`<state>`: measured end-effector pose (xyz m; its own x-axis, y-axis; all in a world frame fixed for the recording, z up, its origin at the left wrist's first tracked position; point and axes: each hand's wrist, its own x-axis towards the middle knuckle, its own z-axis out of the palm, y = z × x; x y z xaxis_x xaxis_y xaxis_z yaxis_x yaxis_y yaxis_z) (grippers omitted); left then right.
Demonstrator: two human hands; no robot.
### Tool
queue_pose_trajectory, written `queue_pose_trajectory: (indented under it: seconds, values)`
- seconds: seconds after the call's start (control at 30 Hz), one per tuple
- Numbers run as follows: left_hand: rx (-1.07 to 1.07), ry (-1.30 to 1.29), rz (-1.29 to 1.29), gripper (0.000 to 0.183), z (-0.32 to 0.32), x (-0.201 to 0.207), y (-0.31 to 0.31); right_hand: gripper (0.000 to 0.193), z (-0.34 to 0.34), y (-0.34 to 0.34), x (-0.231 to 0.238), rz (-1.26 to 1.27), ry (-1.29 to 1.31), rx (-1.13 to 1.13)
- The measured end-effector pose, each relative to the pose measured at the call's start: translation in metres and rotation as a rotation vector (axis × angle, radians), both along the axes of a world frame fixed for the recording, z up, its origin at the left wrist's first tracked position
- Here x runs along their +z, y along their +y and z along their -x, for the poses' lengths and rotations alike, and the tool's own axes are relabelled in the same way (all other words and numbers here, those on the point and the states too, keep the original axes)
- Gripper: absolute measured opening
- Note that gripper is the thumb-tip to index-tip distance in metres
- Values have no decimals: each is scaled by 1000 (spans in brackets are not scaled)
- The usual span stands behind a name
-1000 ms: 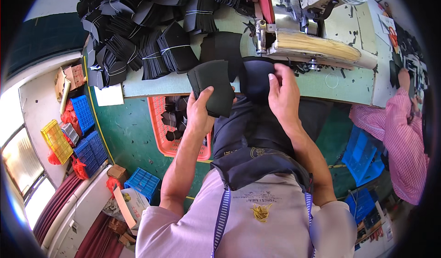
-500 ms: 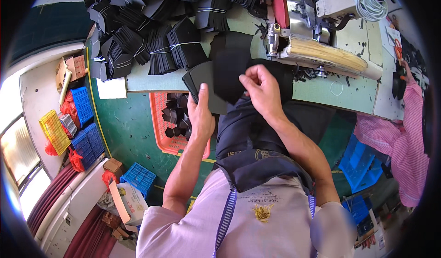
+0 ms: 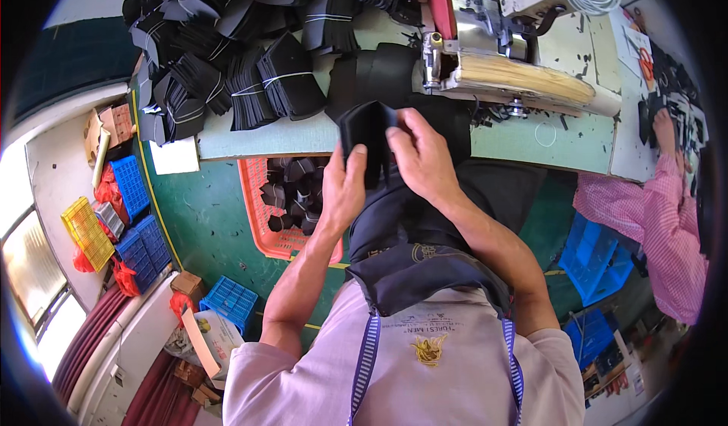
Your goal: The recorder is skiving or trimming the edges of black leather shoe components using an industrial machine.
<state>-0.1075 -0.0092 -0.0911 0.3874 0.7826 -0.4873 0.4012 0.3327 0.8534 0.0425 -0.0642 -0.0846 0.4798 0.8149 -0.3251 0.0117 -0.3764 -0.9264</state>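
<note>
At the near edge of the pale green bench [image 3: 516,145], as the head view shows, a person sits holding up a stack of thin black pieces [image 3: 362,141] above the lap. The left hand [image 3: 346,187] has it gripped at its lower left, thumb laid across the near face. The right hand [image 3: 423,157] is at the stack's right edge, thumb and fingertips drawn narrow there; whether they pinch a sheet or only touch it, I cannot tell. The stack gapes a little at the top, like a half-open book.

Just beyond it, more flat black pieces [image 3: 385,69] lie on the bench. To the left are heaped tied black bundles [image 3: 292,81]; to the right stands a machine with a wooden front [image 3: 523,78]. Below the bench, an orange basket [image 3: 252,213] holds dark pieces. Over at the far right, a co-worker's hand [image 3: 664,130] reaches from a pink checked sleeve [image 3: 667,206], near orange-handled scissors [image 3: 646,66].
</note>
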Motion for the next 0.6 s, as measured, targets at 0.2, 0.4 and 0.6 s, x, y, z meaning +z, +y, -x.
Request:
queue_pose_trajectory:
  seconds: [0.2, 0.4, 0.6]
  values:
    - [405, -527, 479, 31, -6, 1, 10, 20, -33, -38, -9, 98, -127, -221]
    - [341, -444, 421, 33, -10, 2, 9, 29, -17, -29, -6, -43, -370, -46]
    - [517, -297, 256, 30, 2, 4, 11, 25, -4, -5, -21, 40, 38, -61]
